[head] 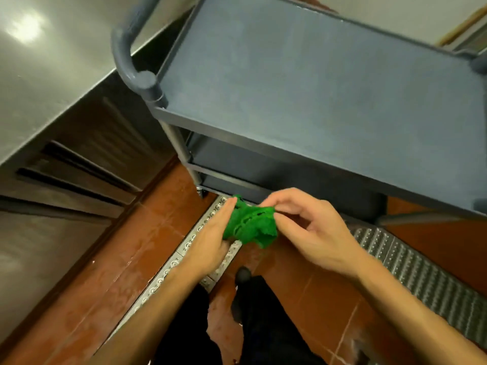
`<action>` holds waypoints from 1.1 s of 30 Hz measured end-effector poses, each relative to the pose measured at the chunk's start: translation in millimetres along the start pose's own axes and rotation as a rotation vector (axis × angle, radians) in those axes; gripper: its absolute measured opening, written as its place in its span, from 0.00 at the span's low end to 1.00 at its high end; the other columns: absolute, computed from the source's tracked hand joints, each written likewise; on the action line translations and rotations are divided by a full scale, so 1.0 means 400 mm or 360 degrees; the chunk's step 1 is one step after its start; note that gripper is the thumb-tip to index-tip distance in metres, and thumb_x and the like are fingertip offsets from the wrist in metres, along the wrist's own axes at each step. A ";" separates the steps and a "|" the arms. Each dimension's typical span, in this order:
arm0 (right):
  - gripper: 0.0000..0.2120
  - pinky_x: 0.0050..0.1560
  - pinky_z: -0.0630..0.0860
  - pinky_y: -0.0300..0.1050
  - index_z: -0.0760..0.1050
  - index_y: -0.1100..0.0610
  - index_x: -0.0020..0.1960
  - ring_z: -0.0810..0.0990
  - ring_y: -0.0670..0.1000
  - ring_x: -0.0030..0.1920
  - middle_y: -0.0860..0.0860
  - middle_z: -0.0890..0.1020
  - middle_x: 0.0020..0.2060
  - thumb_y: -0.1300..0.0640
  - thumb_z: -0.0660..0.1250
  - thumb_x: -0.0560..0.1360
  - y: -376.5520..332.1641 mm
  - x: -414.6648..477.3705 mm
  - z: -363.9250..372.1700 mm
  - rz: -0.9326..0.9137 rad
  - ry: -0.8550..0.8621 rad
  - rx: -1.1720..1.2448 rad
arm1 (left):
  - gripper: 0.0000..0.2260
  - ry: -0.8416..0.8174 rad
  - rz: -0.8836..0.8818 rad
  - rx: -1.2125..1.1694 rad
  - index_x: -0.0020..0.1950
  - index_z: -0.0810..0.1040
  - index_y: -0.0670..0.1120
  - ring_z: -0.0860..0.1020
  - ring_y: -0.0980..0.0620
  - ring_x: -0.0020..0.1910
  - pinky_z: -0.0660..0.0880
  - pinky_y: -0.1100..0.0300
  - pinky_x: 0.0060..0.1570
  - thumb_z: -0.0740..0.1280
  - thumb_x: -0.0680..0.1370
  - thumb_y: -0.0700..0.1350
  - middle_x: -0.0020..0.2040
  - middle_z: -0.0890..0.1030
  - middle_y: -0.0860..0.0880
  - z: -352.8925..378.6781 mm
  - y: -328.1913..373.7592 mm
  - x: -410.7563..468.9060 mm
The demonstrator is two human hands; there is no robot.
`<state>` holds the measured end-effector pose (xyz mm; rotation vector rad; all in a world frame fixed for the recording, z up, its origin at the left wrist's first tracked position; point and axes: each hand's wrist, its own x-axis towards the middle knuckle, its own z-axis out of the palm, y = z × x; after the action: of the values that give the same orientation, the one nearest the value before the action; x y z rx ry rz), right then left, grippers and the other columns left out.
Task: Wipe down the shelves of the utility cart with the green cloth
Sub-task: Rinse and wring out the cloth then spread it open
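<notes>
Head view: green cloth (pixel 250 225) bunched in mid-air between both hands, just in front of the grey utility cart (pixel 316 88) and off its shelves, left hand (pixel 210 233) laid straight-fingered against its left side, right hand (pixel 313 227) pinching its upper edge with curled fingers, red floor tiles (pixel 105 285) below.

Held both bare forearms forward and down, wrists angled inward, hands close together. Laid the left hand (pixel 210 233) with fingers straight and together along the left side of the cloth (pixel 250 225), fingertips past its top corner, thumb hidden beneath. Pinched the cloth's upper right edge between thumb and forefinger of the right hand (pixel 313 230), back of hand up, other fingers loosely curled underneath. Stood with dark-trousered legs (pixel 263 320) below the arms.
</notes>
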<state>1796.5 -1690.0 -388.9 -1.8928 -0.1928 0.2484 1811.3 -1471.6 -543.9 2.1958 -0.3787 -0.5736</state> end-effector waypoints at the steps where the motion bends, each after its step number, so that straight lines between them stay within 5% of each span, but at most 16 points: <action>1: 0.13 0.57 0.79 0.43 0.76 0.50 0.58 0.84 0.47 0.56 0.45 0.85 0.53 0.65 0.64 0.80 -0.030 0.008 -0.007 -0.0007 0.0035 0.0013 | 0.38 -0.0006 0.0016 0.0020 0.82 0.54 0.52 0.56 0.59 0.80 0.59 0.52 0.77 0.64 0.76 0.31 0.81 0.57 0.55 -0.041 0.019 -0.011; 5: 0.20 0.53 0.78 0.50 0.75 0.43 0.61 0.83 0.50 0.51 0.47 0.84 0.53 0.66 0.59 0.81 -0.134 0.043 -0.014 -0.0062 0.0092 -0.0140 | 0.32 0.0022 0.0041 0.0156 0.81 0.58 0.52 0.61 0.56 0.78 0.61 0.53 0.77 0.64 0.80 0.35 0.80 0.61 0.55 -0.212 0.089 -0.072; 9: 0.23 0.45 0.75 0.43 0.78 0.43 0.57 0.80 0.49 0.43 0.43 0.82 0.52 0.69 0.57 0.78 -0.218 0.080 0.011 -0.0223 0.0050 -0.0342 | 0.33 0.0080 0.0063 0.0355 0.79 0.63 0.52 0.66 0.54 0.76 0.63 0.53 0.76 0.63 0.76 0.33 0.78 0.65 0.54 -0.377 0.129 -0.157; 13: 0.19 0.47 0.76 0.64 0.79 0.45 0.53 0.80 0.64 0.45 0.49 0.83 0.49 0.68 0.59 0.79 -0.276 0.118 0.060 -0.0343 0.0070 -0.0320 | 0.36 0.0253 -0.0030 0.0488 0.81 0.56 0.53 0.67 0.49 0.76 0.64 0.50 0.75 0.61 0.76 0.34 0.79 0.64 0.51 -0.541 0.135 -0.266; 16: 0.20 0.44 0.75 0.67 0.79 0.44 0.51 0.79 0.68 0.43 0.51 0.83 0.46 0.69 0.60 0.79 -0.305 0.154 0.117 -0.0372 0.0060 -0.0350 | 0.28 0.0531 -0.0030 0.0614 0.76 0.67 0.55 0.76 0.46 0.67 0.74 0.48 0.65 0.61 0.77 0.39 0.71 0.76 0.52 -0.663 0.131 -0.352; 19: 0.17 0.41 0.75 0.66 0.79 0.46 0.52 0.79 0.65 0.40 0.51 0.83 0.45 0.66 0.60 0.78 -0.338 0.204 0.197 -0.0433 0.0050 -0.0364 | 0.20 0.0596 -0.0086 0.0618 0.64 0.75 0.60 0.80 0.48 0.56 0.77 0.47 0.53 0.62 0.77 0.40 0.56 0.83 0.57 -0.760 0.114 -0.424; 26: 0.15 0.50 0.80 0.59 0.77 0.48 0.60 0.83 0.54 0.50 0.49 0.83 0.52 0.62 0.60 0.78 -0.473 0.350 0.423 -0.0560 -0.0087 -0.0189 | 0.13 0.0869 -0.0314 0.0226 0.54 0.78 0.58 0.78 0.54 0.37 0.75 0.52 0.41 0.59 0.73 0.47 0.38 0.81 0.55 -0.915 0.012 -0.593; 30: 0.22 0.54 0.80 0.41 0.72 0.48 0.68 0.84 0.51 0.54 0.48 0.84 0.51 0.67 0.62 0.80 -0.556 0.413 0.578 -0.0621 -0.0250 -0.0038 | 0.11 0.1271 -0.0458 0.0103 0.47 0.81 0.51 0.80 0.50 0.38 0.77 0.49 0.42 0.61 0.72 0.51 0.36 0.82 0.52 -0.996 -0.051 -0.709; 33: 0.23 0.60 0.78 0.46 0.74 0.48 0.67 0.83 0.49 0.57 0.47 0.85 0.52 0.70 0.63 0.79 -0.616 0.459 0.701 -0.0676 -0.0336 -0.0039 | 0.13 0.1517 -0.0626 -0.0026 0.41 0.79 0.47 0.78 0.50 0.36 0.75 0.49 0.39 0.61 0.72 0.55 0.32 0.80 0.49 -1.043 -0.094 -0.794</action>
<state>1896.1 -1307.5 -259.6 -1.7989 -0.7332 0.1550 1760.5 -1037.8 -251.1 2.2567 0.5622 0.3081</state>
